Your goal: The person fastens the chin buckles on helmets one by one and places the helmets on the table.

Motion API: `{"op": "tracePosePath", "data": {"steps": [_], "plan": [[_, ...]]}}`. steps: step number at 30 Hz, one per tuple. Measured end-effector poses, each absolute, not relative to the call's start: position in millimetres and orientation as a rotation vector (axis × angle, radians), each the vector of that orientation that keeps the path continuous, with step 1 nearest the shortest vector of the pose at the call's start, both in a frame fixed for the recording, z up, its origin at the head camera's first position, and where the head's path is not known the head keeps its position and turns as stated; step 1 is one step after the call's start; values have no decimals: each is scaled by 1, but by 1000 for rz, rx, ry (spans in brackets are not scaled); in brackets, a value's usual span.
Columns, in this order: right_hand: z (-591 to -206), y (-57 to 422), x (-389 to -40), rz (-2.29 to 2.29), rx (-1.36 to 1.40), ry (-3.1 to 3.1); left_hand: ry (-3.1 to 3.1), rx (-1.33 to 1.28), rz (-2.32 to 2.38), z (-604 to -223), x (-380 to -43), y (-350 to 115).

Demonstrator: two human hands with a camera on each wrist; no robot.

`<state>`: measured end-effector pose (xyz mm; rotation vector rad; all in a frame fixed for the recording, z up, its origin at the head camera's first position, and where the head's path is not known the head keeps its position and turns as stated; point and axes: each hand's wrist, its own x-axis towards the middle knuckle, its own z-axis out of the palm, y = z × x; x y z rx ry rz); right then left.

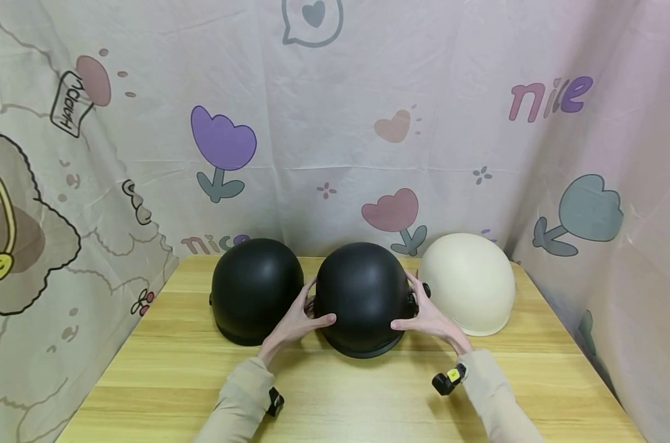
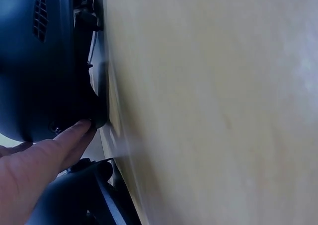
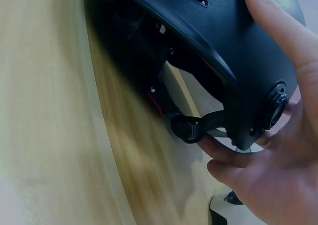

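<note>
Both hands clasp the middle black helmet (image 1: 362,295) at the centre of the wooden table (image 1: 163,381): the left hand (image 1: 297,321) curls round its left side with the thumb on the near shell, and the right hand (image 1: 430,317) wraps its right side by the side knob (image 3: 276,106). There are three helmets in a row, two matte black and one cream. The second black helmet (image 1: 254,289) sits just to the left and the cream helmet (image 1: 469,282) just to the right; the held one is a smooth rounded dome with vent slots and a dangling strap buckle (image 3: 186,128) under its rim.

Both hands raised, palms turned inward

The left hand (image 1: 297,323) and right hand (image 1: 430,317) are held apart at mid-scene, fingers spread and gently curved, thumbs pointed inward; both forearms are stretched forward from the near edge, sleeved to the wrists.
</note>
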<state>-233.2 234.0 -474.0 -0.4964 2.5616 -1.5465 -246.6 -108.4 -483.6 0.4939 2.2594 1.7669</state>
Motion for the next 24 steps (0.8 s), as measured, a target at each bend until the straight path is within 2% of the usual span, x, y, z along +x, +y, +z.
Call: {"op": "tracePosePath", "data": {"steps": [24], "plan": [[-482,232,-240,-1579,-461,2486,2349,457,1735,-486,-250,-111]]}}
